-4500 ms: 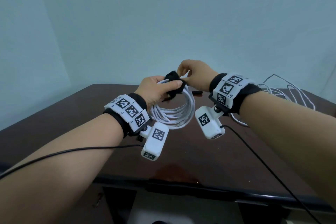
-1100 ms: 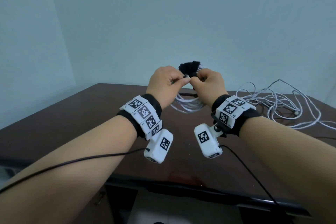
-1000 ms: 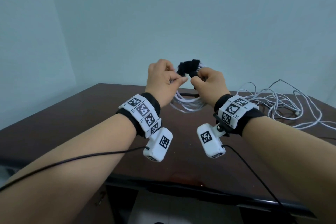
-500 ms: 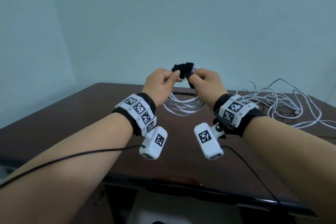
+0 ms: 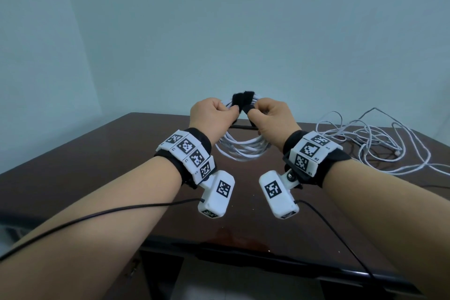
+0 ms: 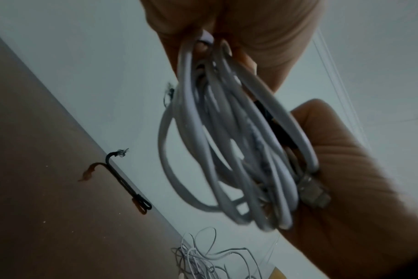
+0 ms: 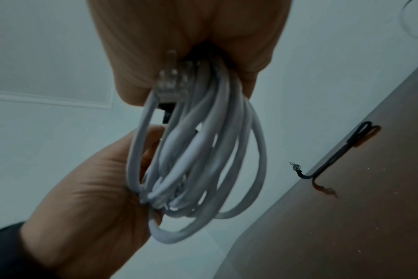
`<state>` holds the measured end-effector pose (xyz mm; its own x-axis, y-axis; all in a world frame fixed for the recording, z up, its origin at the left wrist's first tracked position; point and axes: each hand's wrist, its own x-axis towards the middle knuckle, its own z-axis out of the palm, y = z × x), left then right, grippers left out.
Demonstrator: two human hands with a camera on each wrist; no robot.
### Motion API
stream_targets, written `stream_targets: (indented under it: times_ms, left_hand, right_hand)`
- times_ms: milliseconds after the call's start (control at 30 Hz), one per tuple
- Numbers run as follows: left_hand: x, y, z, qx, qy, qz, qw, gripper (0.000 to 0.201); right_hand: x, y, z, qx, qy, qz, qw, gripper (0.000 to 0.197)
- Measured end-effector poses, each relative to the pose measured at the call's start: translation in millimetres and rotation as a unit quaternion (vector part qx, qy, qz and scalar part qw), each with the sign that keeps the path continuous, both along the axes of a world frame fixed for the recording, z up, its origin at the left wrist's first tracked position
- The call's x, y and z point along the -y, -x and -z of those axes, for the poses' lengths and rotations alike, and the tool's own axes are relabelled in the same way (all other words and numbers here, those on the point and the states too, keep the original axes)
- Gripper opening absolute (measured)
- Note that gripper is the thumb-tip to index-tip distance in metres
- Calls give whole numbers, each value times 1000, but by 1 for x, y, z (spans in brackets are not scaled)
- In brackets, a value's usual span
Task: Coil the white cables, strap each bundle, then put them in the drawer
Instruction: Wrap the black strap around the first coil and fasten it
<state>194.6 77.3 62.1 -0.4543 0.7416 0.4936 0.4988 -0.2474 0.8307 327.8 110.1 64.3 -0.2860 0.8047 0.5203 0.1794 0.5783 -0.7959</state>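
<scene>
A coiled white cable bundle [image 5: 239, 151] hangs in the air above the dark table [image 5: 73, 165], held between both hands. A black strap [image 5: 242, 98] wraps the top of the coil. My left hand [image 5: 214, 114] pinches the strap and coil from the left, and my right hand [image 5: 270, 117] pinches them from the right. In the left wrist view the coil [image 6: 229, 143] runs down from the curled fingers. The right wrist view shows the coil [image 7: 198, 151] and a clear plug [image 7: 173, 79] at the fingers. A loose tangle of white cable [image 5: 370, 146] lies at the right.
A spare black strap [image 6: 129, 183] lies flat on the table beyond the coil, also seen as the spare black strap [image 7: 339, 152]. Thin black wires run from the wrist cameras along both forearms. The table's front edge [image 5: 243, 251] is below my arms.
Over the last second both hands sank slightly with the coil and drew together at the strap; the left thumb and finger closed on it. The loose cable has not moved.
</scene>
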Motion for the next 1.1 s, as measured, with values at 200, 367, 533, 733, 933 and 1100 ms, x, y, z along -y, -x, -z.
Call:
stream_targets:
  times_ms: [200, 367, 533, 733, 933, 1100]
  left_hand:
    - [-4, 4, 2, 82, -6, 0, 997, 48]
    - [-3, 8, 7, 44, 64, 24, 997, 57]
    - [-2, 11, 6, 97, 133, 145, 976, 18]
    - [-2, 15, 8, 306, 122, 263, 907, 7]
    - [-2, 16, 6, 481, 82, 262, 833, 17]
    - [-5, 26, 2, 493, -34, 160, 854, 28]
  right_hand:
    - [0, 0, 2, 21, -39, -2, 999, 19]
    - [0, -1, 4, 38, -51, -7, 998, 32]
    - [1, -5, 7, 51, -44, -12, 998, 21]
    - [2, -6, 10, 47, -44, -9, 998, 23]
    - [1, -9, 15, 37, -9, -1, 999, 23]
    - [4, -9, 18, 57, -4, 5, 998, 24]
